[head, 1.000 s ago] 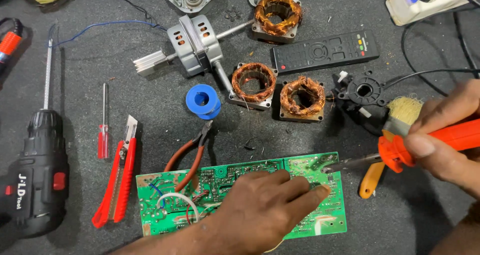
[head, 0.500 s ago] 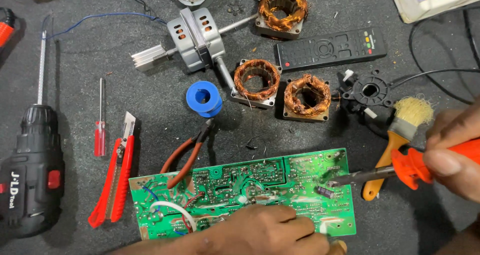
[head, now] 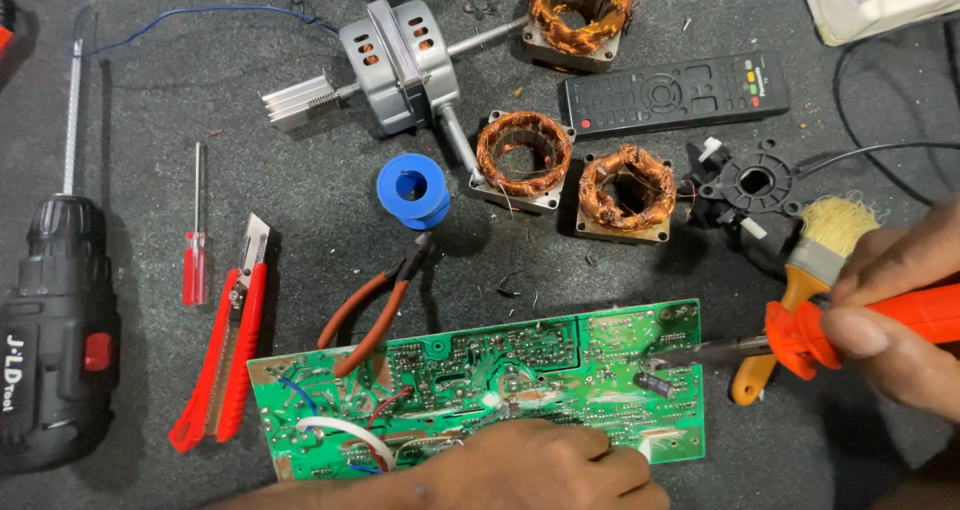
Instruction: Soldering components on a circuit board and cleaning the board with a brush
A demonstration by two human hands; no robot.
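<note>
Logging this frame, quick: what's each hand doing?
Left hand: open, pressing down on green circuit board.
Right hand: closed around orange soldering iron.

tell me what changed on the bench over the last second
The left hand slid down off the middle of the green circuit board to its lower edge, uncovering most of it. The right hand kept its grip on the orange soldering iron, whose tip stayed at the board's right end. The pliers, blue spool, copper coils and drill lie as before.
</note>
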